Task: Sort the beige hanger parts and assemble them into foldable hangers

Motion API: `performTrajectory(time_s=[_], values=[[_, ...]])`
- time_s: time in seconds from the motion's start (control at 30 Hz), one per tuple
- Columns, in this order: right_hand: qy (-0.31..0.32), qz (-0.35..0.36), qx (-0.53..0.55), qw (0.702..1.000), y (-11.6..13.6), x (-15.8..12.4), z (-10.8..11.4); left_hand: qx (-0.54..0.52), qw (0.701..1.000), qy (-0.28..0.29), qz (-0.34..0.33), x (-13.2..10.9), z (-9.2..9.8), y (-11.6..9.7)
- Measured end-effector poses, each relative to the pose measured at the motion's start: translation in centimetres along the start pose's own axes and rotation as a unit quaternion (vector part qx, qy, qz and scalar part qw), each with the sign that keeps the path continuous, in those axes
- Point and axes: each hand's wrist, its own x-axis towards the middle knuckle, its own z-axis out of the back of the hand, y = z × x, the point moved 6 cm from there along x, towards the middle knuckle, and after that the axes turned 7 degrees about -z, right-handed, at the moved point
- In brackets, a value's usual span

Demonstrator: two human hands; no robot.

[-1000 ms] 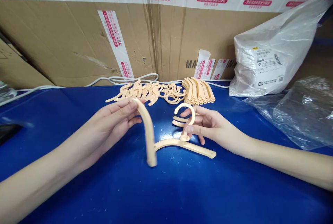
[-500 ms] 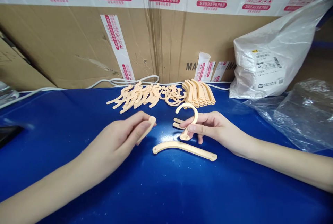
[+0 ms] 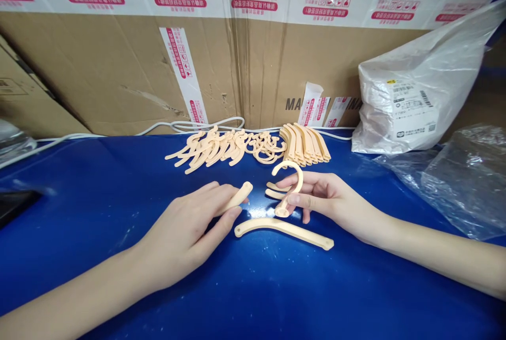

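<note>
My left hand (image 3: 203, 219) is closed on a cream plastic hanger arm (image 3: 240, 196), one rounded end poking out past the fingers and the rest hidden by the hand. Between thumb and fingers, my right hand (image 3: 320, 197) grips a cream hanger hook (image 3: 299, 175), its curve upward and its wider base low. Two slim cream strips (image 3: 274, 192) show beside the right fingers; whether that hand holds them I cannot tell. On the blue table below both hands lies a long curved hanger arm (image 3: 282, 230), touched by neither.
Behind the hands lie a pile of thin curved pieces (image 3: 211, 147), several hooks (image 3: 266, 146) and a stack of hanger arms (image 3: 303, 144). A white cable (image 3: 154, 125) runs along the cardboard box (image 3: 261, 66). Plastic bags (image 3: 415, 97) sit at right, a dark object (image 3: 18, 207) at left.
My left hand has moved right, closer to the hook, and turned the hanger arm so its end points up and right. The right hand keeps its grip. The view has shifted slightly.
</note>
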Motion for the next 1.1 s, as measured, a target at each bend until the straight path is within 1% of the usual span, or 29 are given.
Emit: performTrajectory(time_s=[0.07, 0.13, 0.23, 0.3, 0.37, 0.43, 0.6, 0.67, 0.77, 0.93, 1.1], values=[[-0.012, -0.004, 0.009, 1.0, 0.0, 0.1, 0.1, -0.036, 0.999, 0.004, 0.015, -0.1, -0.1, -0.1], [-0.021, -0.005, 0.018, 1.0, 0.1, 0.1, 0.1, -0.061, 0.998, 0.017, 0.014, -0.1, -0.4, -0.4], [-0.024, 0.001, 0.029, 0.999, 0.3, 0.1, 0.1, -0.072, 0.996, 0.039, -0.023, 0.0, -0.8, -1.1], [-0.023, 0.004, 0.034, 0.999, 0.4, 0.1, 0.0, -0.062, 0.995, 0.051, -0.054, 0.2, -1.1, -1.5], [-0.022, 0.005, 0.036, 0.999, 0.4, 0.2, 0.0, -0.05, 0.995, 0.059, -0.068, 0.4, -1.5, -1.5], [-0.022, 0.008, 0.038, 0.999, 0.5, 0.2, 0.0, -0.048, 0.995, 0.065, -0.055, 0.7, -1.8, -1.3], [-0.033, 0.026, 0.045, 0.998, 0.7, 0.2, 0.2, -0.047, 0.997, 0.057, 0.023, 1.5, -2.2, -0.6], [-0.039, 0.032, 0.053, 0.997, 0.7, 0.1, 0.3, -0.038, 0.997, 0.054, 0.034, 1.8, -2.3, -0.6], [-0.045, 0.034, 0.06, 0.997, 0.7, -0.1, 0.4, -0.019, 0.998, 0.052, 0.029, 1.8, -2.4, -0.9], [-0.047, 0.039, 0.069, 0.996, 0.7, -0.6, 0.6, -0.003, 0.999, 0.045, -0.023, 1.4, -2.5, -2.0], [-0.045, 0.041, 0.075, 0.995, 0.7, -0.8, 0.9, -0.004, 0.999, 0.048, -0.024, 1.2, -2.3, -2.7]])
